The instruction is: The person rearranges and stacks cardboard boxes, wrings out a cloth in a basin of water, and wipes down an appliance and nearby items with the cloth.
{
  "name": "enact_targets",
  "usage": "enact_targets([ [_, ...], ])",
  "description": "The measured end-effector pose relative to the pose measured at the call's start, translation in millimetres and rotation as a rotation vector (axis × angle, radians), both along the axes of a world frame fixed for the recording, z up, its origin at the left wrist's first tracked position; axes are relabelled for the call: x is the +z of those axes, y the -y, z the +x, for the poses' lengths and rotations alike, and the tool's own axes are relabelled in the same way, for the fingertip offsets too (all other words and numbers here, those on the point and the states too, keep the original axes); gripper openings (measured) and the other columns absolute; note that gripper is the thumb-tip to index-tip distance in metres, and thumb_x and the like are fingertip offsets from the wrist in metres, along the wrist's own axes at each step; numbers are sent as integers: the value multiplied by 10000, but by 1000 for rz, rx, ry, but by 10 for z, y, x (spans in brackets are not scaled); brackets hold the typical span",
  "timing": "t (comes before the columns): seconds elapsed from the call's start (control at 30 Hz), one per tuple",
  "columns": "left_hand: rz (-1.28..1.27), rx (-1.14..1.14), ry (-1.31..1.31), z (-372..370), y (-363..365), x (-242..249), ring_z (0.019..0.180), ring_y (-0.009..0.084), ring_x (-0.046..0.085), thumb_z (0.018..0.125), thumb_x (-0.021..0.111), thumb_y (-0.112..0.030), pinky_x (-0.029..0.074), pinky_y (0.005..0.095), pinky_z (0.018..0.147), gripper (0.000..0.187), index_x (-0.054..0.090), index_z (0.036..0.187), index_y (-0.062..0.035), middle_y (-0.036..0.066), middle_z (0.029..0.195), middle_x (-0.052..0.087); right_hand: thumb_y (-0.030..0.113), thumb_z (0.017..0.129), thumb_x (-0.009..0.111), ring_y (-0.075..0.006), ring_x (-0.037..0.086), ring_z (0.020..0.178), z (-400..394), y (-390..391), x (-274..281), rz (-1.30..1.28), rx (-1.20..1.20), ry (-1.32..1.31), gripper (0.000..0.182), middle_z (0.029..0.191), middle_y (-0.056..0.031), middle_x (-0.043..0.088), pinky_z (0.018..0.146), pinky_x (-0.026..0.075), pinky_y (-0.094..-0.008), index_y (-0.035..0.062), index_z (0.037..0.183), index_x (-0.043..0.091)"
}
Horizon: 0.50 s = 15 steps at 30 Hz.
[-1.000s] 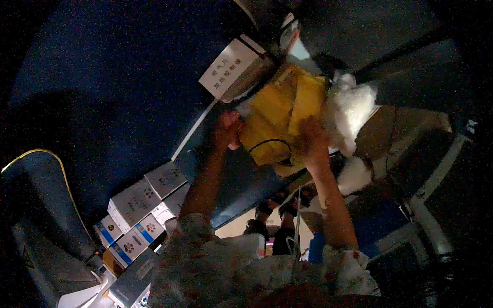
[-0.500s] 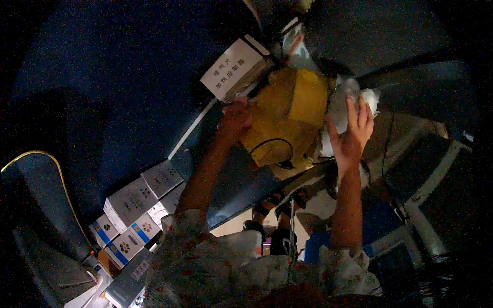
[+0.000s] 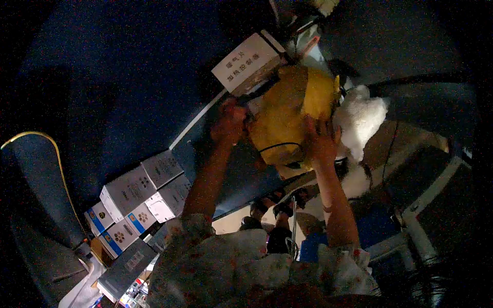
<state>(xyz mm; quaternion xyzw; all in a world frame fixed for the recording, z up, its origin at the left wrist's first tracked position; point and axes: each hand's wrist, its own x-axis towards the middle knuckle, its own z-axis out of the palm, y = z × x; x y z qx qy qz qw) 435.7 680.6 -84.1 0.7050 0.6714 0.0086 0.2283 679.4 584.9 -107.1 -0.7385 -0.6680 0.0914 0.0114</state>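
Observation:
A yellow bag-like bundle (image 3: 280, 110) with a thin dark cord at its lower edge lies in front of me. My left hand (image 3: 228, 122) is at its left side, fingers curled in; dim light hides what they may hold. Against the bundle's lower right part rests my right hand (image 3: 321, 141), its fingers stretched out. Just right of that hand is a white fluffy item (image 3: 361, 118), apart from my fingers.
A white box with printed characters (image 3: 245, 61) stands beyond my left hand. Several grey and white cartons (image 3: 128, 190) are stacked at lower left, near a yellow cable (image 3: 59, 159). A pale frame (image 3: 418, 231) stands at right, and feet in dark sandals (image 3: 280, 208) show below.
My right hand has moved left from the white fluffy item onto the yellow bundle. My left hand now sits slightly apart from the bundle's edge. The whole view has shifted a little.

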Motion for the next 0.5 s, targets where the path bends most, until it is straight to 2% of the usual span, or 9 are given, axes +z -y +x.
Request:
enact_targets([
  [0.03,195,-31,5,-320,118,-297,968,344,537,724,645,-192,468,449,788,584,388,1245,-129,143,1235,410,302,808,527,-308,363,1210,-17,-11,75,-22,-11,-23,543,1338,-114,363,1010,186,-528,245,1317,348],
  [0.1,154,38,146,-503,239,-299,962,336,545,714,661,-175,469,443,792,624,366,1261,-118,146,1236,411,257,804,530,-305,377,1200,-29,20,64,-4,25,2,541,1322,-125,384,1009,213,-508,203,1314,357],
  [0.13,-88,137,278,-559,312,-263,981,329,538,709,668,-169,466,434,807,650,351,1274,-114,148,1241,408,233,800,531,-301,382,1197,-10,90,-79,32,71,47,541,1316,-130,389,1009,226,-495,184,1311,362],
  [0.2,-337,139,374,-302,391,284,1014,318,524,712,671,-170,455,401,843,712,292,1309,-89,152,1245,403,192,788,536,-293,389,1193,1,206,-260,78,74,8,550,1305,-139,400,1011,244,-473,148,1309,363],
  [0.23,-260,31,425,-69,412,343,1038,316,508,714,669,-178,443,388,865,750,250,1329,-82,158,1249,399,174,781,539,-289,392,1192,-17,256,-338,101,26,-79,560,1298,-142,406,1014,248,-464,130,1309,360],
  [0.33,-39,-249,550,479,234,193,1131,326,438,701,679,-208,407,381,919,866,147,1372,-83,181,1300,342,148,763,546,-286,394,1189,-87,340,-318,98,46,19,568,1279,-143,427,1018,264,-432,110,1302,368],
  [0.4,-263,-256,585,849,-95,-91,1194,341,367,685,686,-226,388,399,936,882,151,1370,-75,183,1361,254,136,761,540,-289,398,1184,-46,357,-266,70,-4,-190,561,1271,-136,437,1018,273,-422,97,1295,373],
  [0.43,-328,-282,592,996,-213,-170,1182,349,376,687,680,-225,391,407,926,868,162,1367,-78,188,1365,240,130,762,532,-293,401,1179,4,372,-248,52,-87,-495,556,1270,-130,440,1017,277,-423,84,1293,371],
  [0.5,-369,-353,529,1183,-227,-265,1158,364,394,689,669,-223,398,423,908,840,186,1362,-85,199,1373,213,107,756,530,-291,406,1174,52,418,-162,37,-57,-550,545,1262,-122,450,1019,277,-425,69,1280,384],
])
